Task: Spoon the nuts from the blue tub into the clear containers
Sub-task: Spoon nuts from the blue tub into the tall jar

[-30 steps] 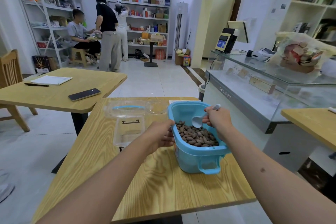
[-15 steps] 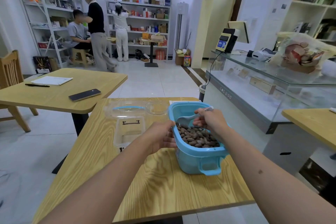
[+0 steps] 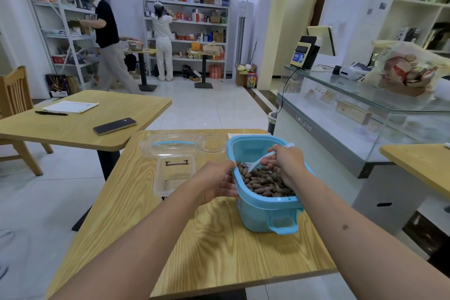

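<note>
A blue tub (image 3: 261, 212) of brown nuts (image 3: 265, 181) stands on the right half of the wooden table (image 3: 194, 246). My right hand (image 3: 285, 162) grips a white spoon (image 3: 258, 163) inside the tub, its bowl dipped into the nuts at the left. My left hand (image 3: 214, 184) holds the tub's left wall, thumb on the rim. To the tub's left stands a clear rectangular container (image 3: 174, 175). Behind that lie a clear lid with a blue seal (image 3: 170, 145) and a small round clear container (image 3: 211, 143).
A second wooden table (image 3: 73, 124) at the left carries a phone (image 3: 114, 126), a notepad (image 3: 70, 106) and a pen. A glass counter (image 3: 353, 114) runs along the right. A person (image 3: 107, 34) walks by the far shelves; another stands there.
My right hand has lowered the spoon from above the nuts into them at the tub's left side. The person in the dark top has walked left along the shelves.
</note>
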